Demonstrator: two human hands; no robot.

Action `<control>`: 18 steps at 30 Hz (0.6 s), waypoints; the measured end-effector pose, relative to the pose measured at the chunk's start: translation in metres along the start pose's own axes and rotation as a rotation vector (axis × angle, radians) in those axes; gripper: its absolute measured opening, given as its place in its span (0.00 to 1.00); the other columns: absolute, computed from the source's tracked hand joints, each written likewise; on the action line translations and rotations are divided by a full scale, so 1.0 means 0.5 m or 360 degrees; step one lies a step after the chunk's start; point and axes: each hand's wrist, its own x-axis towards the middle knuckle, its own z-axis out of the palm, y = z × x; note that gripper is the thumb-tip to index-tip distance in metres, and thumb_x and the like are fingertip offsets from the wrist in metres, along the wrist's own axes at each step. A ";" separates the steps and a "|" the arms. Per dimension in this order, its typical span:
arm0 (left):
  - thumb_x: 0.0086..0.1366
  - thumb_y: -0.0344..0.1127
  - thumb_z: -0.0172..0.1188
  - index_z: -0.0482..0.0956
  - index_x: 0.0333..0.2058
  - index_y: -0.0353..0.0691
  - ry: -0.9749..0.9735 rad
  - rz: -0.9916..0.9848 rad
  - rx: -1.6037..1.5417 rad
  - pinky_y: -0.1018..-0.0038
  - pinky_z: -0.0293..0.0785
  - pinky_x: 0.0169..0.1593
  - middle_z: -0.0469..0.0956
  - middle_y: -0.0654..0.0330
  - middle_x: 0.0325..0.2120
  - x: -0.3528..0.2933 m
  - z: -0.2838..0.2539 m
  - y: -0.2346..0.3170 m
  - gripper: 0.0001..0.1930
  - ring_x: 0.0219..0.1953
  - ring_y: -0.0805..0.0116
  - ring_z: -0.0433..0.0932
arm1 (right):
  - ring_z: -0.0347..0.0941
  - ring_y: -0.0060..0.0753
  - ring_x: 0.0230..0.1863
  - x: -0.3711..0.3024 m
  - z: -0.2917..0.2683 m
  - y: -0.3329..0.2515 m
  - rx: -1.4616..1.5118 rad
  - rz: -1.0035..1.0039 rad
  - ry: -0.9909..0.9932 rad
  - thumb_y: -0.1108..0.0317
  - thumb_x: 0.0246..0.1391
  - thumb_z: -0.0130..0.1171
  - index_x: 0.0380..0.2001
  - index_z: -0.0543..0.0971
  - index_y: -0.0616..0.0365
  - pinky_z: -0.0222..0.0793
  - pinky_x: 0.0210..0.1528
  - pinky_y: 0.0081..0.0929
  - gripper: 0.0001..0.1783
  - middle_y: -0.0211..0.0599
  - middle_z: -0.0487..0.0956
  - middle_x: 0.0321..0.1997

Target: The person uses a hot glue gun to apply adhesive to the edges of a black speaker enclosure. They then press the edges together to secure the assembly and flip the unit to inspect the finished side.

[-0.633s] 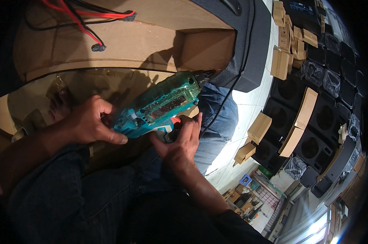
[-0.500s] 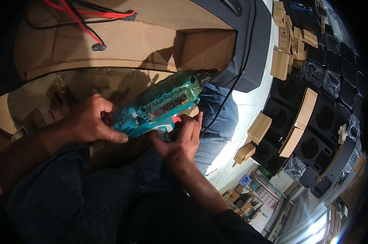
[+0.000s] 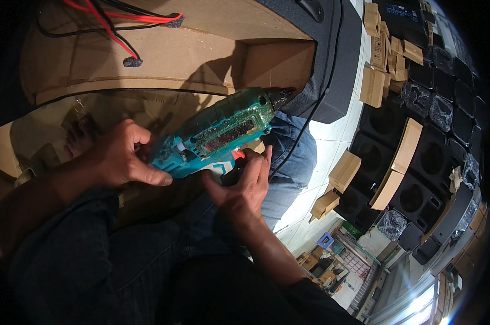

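A teal glue gun (image 3: 223, 132), crusted with glue, lies across the space between my hands, its dark nozzle (image 3: 282, 97) pointing up and right. My right hand (image 3: 244, 187) is closed round its handle, near a red trigger. At the gun's rear end is my left hand (image 3: 127, 154), thumb and fingers curled against it; what is between those fingertips is hidden. Beyond the nozzle stands an open wooden speaker cabinet (image 3: 212, 57) with a dark covering. Red and black wires (image 3: 112, 33) come out of dark lumps on its inner panel.
A black cable (image 3: 310, 116) runs down past the cabinet's corner, over my jeans-clad knee (image 3: 296, 149). On the tiled floor (image 3: 331, 142) at right are cardboard boxes (image 3: 344, 169) and several black speaker cabinets (image 3: 431, 157). A bare foot (image 3: 78, 135) shows beyond my left hand.
The glue gun has shifted slightly up and right, nozzle first, with my right hand moving along. My left hand stays at its rear end, nearly still.
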 end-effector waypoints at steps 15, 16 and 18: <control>0.43 0.45 0.81 0.84 0.26 0.29 0.0070 0.0145 -0.0034 0.73 0.68 0.30 0.78 0.61 0.17 0.009 0.009 -0.027 0.23 0.23 0.78 0.72 | 0.76 0.55 0.42 0.006 0.002 0.004 -0.0019 -0.0050 0.0064 0.61 0.34 0.81 0.51 0.70 0.69 0.61 0.72 0.64 0.43 0.49 0.76 0.39; 0.43 0.45 0.81 0.84 0.26 0.30 0.0079 0.0137 -0.0037 0.73 0.68 0.30 0.78 0.61 0.17 0.007 0.008 -0.026 0.23 0.23 0.78 0.72 | 0.76 0.55 0.42 0.008 0.001 0.002 -0.0017 -0.0043 0.0054 0.61 0.34 0.81 0.51 0.71 0.69 0.61 0.72 0.64 0.43 0.49 0.76 0.39; 0.43 0.45 0.81 0.84 0.26 0.30 0.0085 0.0125 -0.0045 0.72 0.68 0.29 0.78 0.61 0.17 0.007 0.007 -0.018 0.22 0.23 0.78 0.72 | 0.77 0.55 0.41 0.011 -0.005 -0.004 -0.0019 -0.0020 0.0034 0.61 0.34 0.81 0.51 0.71 0.69 0.60 0.73 0.63 0.42 0.49 0.76 0.39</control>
